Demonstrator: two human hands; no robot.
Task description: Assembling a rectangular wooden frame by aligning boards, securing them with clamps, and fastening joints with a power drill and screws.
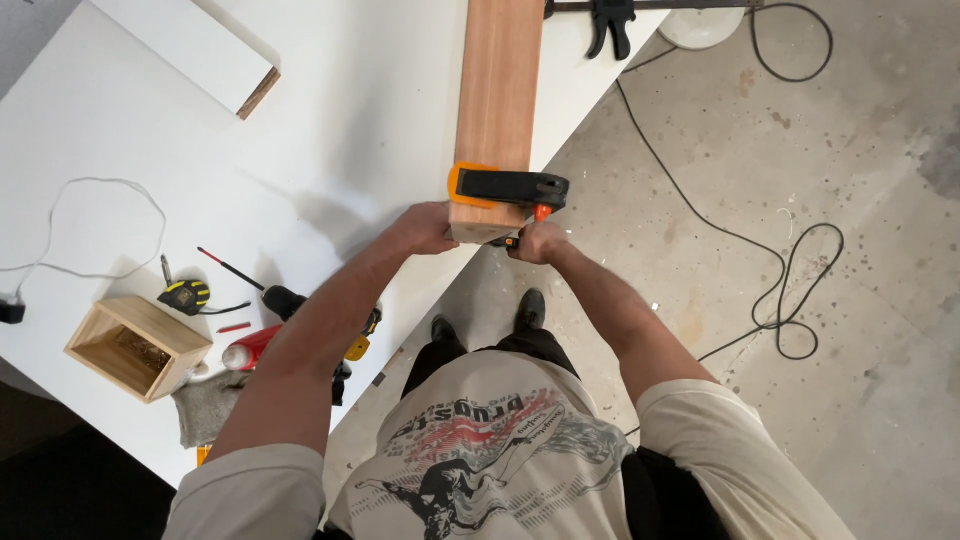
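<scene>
The left hand [428, 228] is gripping the wooden board [497, 100]; the right hand [540, 241], just beside it, is squeezing the bar clamp [512, 187].

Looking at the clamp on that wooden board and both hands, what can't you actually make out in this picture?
All in the head view:
- Clamp: its lower jaw and bar are hidden under the wooden board and behind the right hand.
- Right hand: the fingers curl around the clamp's handle, so the grip is unclear.
- Left hand: its fingertips are hidden against the board end.
- Board: far end cut off by the top edge.
- Second clamp: mostly cut off by the top edge.
</scene>
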